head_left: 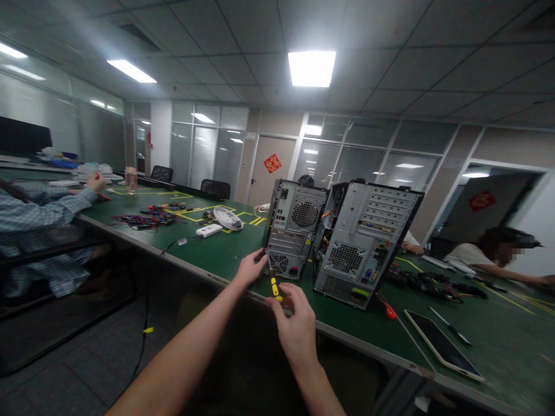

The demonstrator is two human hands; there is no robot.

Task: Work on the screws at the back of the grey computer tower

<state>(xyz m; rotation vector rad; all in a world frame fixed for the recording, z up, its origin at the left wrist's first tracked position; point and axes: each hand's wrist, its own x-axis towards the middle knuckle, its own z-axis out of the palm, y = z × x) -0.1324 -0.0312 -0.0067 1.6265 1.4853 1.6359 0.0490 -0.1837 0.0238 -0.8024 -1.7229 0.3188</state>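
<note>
My right hand [297, 320] is closed around the yellow-and-black handle of a screwdriver [274, 288]. Its shaft points up and away, toward the lower rear panel of a computer tower [286, 237]. Beside the shaft's far end, my left hand [250, 270] is at the tower's lower left edge with its fingers drawn together; what they grip is too small to make out. The tower stands upright with its vents, ports and power supply fan facing me. Whether the screwdriver's tip sits in a screw cannot be told.
A second, opened computer tower [368, 237] stands close on the right. Beyond it lie a tablet [442, 345], a slim metal tool [450, 326] and black cables [429, 283]. Leftward are bundled wires [147, 218], a white fan [228, 218] and a power strip [208, 230]. Other people sit around the table.
</note>
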